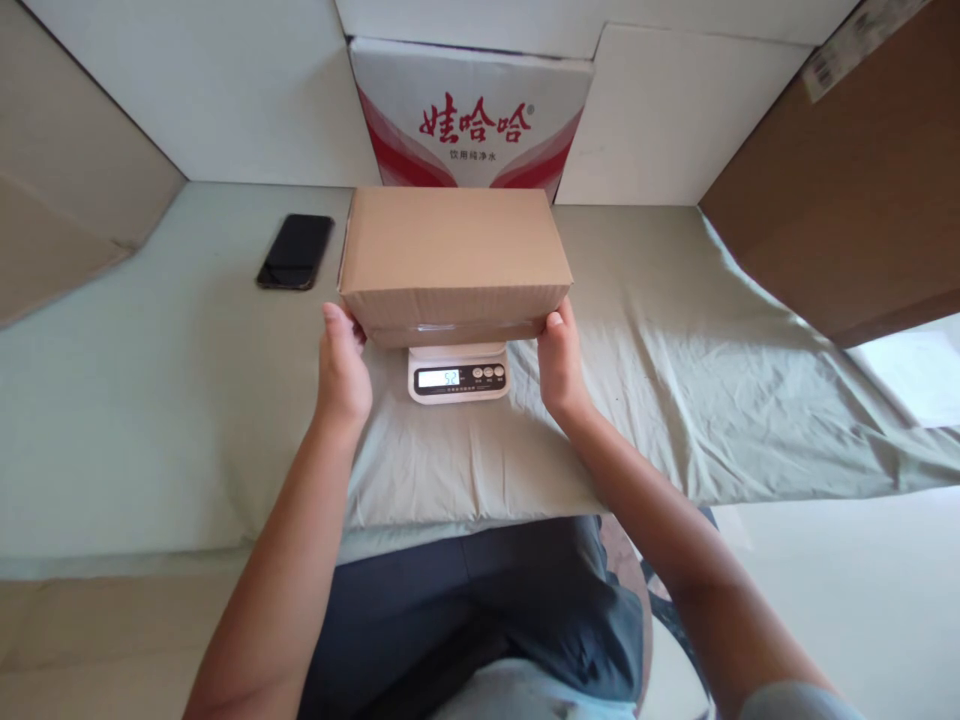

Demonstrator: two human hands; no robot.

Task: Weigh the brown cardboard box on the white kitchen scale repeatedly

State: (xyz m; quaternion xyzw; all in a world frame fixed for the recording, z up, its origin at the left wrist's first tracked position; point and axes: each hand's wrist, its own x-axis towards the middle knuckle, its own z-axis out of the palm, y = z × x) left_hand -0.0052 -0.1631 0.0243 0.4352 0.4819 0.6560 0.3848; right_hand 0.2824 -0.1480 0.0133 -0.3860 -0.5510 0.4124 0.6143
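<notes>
The left hand (pixel 346 368) and the right hand (pixel 561 362) are clamped on the box (pixel 456 240), one at each near lower corner. The box is over the scale (pixel 459 392), but whether it fully rests there, I cannot tell. The phone (pixel 297 250) lies near its left side, on the cloth (pixel 652 280).

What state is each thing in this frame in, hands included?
Left hand: holding the box's lower left corner, fingers partly hidden.
Right hand: holding its lower right corner.
Cardboard box: no open flap showing; whether its weight rests on the scale, cannot tell.
Digital scale: on, lit digits seem to read 52.
Phone: lying flat, screen dark.
Cloth: spread out, wrinkled.
</notes>
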